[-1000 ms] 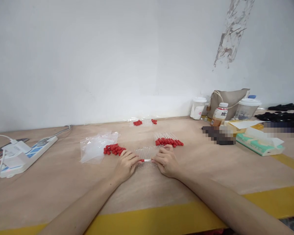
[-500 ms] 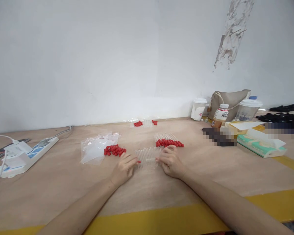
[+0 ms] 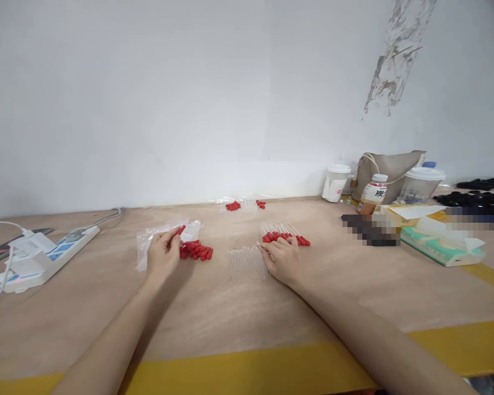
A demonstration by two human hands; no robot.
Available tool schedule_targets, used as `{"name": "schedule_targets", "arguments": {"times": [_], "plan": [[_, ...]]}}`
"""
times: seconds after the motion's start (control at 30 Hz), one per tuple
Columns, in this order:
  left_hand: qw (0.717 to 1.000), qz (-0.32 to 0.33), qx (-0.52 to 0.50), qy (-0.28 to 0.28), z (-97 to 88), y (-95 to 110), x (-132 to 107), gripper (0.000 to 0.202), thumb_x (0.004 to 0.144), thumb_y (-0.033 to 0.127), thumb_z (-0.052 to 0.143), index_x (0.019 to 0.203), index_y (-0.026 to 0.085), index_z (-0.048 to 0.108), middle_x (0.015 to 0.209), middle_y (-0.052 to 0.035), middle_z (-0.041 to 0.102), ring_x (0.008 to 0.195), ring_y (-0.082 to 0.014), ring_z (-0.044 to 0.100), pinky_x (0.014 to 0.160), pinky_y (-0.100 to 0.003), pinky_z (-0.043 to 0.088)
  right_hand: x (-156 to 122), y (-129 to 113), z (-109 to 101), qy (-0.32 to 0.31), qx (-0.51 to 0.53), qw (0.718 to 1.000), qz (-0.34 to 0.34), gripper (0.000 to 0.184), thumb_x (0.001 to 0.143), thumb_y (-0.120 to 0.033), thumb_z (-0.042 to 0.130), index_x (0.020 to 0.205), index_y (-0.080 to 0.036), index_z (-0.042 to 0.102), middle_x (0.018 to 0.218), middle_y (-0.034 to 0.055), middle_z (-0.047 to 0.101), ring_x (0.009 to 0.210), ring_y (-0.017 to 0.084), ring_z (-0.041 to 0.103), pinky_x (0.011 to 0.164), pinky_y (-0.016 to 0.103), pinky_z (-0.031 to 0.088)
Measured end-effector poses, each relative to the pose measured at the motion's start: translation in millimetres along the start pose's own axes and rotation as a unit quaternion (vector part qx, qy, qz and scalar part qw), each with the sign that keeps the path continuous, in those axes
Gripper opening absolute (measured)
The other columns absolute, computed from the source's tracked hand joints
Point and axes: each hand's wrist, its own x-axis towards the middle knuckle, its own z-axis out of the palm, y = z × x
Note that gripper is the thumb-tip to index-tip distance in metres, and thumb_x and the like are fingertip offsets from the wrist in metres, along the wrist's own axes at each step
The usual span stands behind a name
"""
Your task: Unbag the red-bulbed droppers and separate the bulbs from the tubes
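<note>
My left hand [image 3: 163, 255] pinches one small red cap [image 3: 181, 229] between thumb and fingers, above a clear plastic bag [image 3: 144, 252]. Beside it lies a heap of similar red caps [image 3: 197, 250]. At the right edge of a row of thin clear tubes [image 3: 245, 266], my right hand [image 3: 283, 260] is closed in a pinch. The pale tip of a thin clear tube [image 3: 259, 244] shows at those fingertips; the rest is hidden. Just behind this hand is a row of tubes with red caps [image 3: 271, 237] on their near ends, partly covered by the fingers.
Against the wall lies another clear bag with red caps [image 3: 233, 206]. A power strip [image 3: 72, 252] with cables is on the left. To the right stand a paper cup [image 3: 335, 184], a bottle [image 3: 374, 195], a grey bag [image 3: 395, 170] and a tissue pack [image 3: 440, 247].
My left hand has moved left and away from the clear tubes to beside the red heap, and a red cap shows upright in its fingers. The right hand has moved slightly up.
</note>
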Motion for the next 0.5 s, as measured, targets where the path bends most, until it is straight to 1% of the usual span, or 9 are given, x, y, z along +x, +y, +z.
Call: {"name": "schedule_targets", "arguments": {"times": [0.07, 0.17, 0.23, 0.33, 0.5], "plan": [[0.999, -0.037, -0.013, -0.002, -4.1, -13.1, 7.6, 0.036, 0.074, 0.034, 0.047, 0.105, 0.018, 0.057, 0.085, -0.0040, 0.055, 0.068, -0.0143, 0.056, 0.065, -0.027, 0.047, -0.5, -0.2, 1.2, -0.014, -0.017, 1.000, -0.018, 0.022, 0.083, -0.022, 0.043, 0.079, -0.020, 0.065, 0.066, 0.0021, 0.064, 0.067, 0.013, 0.049, 0.070, 0.032, 0.021], [0.997, -0.069, -0.016, -0.012, -3.5, -22.6, 10.8, 0.036, 0.069, 0.037, 0.053, 0.099, 0.018, 0.055, 0.081, -0.0022, 0.058, 0.060, -0.0124, 0.054, 0.055, -0.024, 0.045, -2.3, -2.2, 1.5, -0.045, -0.026, 0.998, -0.029, 0.022, 0.082, -0.022, 0.045, 0.070, -0.020, 0.063, 0.064, 0.0016, 0.063, 0.069, 0.014, 0.047, 0.069, 0.033, 0.020], [0.998, -0.066, -0.005, -0.015, -0.8, -24.8, 10.4, 0.034, 0.067, 0.039, 0.055, 0.094, 0.018, 0.055, 0.080, -0.0018, 0.059, 0.060, -0.0127, 0.054, 0.054, -0.023, 0.044, -3.6, -5.2, 0.8, -0.063, -0.026, 0.997, -0.028, 0.022, 0.081, -0.024, 0.046, 0.068, -0.020, 0.062, 0.065, 0.0013, 0.063, 0.070, 0.014, 0.047, 0.069, 0.033, 0.020], [0.998, -0.045, 0.019, -0.026, 3.8, -28.6, 10.1, 0.031, 0.067, 0.041, 0.055, 0.088, 0.019, 0.055, 0.081, -0.0020, 0.061, 0.064, -0.0140, 0.055, 0.055, -0.023, 0.043, -4.9, -10.3, -1.7, -0.088, -0.016, 0.996, -0.022, 0.020, 0.079, -0.034, 0.050, 0.069, -0.020, 0.062, 0.067, 0.0014, 0.063, 0.072, 0.015, 0.047, 0.070, 0.034, 0.020], [0.996, -0.039, 0.059, -0.048, 9.1, -32.1, 10.7, 0.028, 0.067, 0.043, 0.054, 0.081, 0.019, 0.057, 0.079, -0.0015, 0.063, 0.062, -0.0146, 0.056, 0.057, -0.024, 0.041, -5.6, -13.3, -5.3, -0.110, -0.002, 0.994, -0.019, 0.031, 0.073, -0.050, 0.054, 0.073, -0.020, 0.064, 0.070, 0.0034, 0.063, 0.076, 0.017, 0.047, 0.072, 0.034, 0.021]]}}
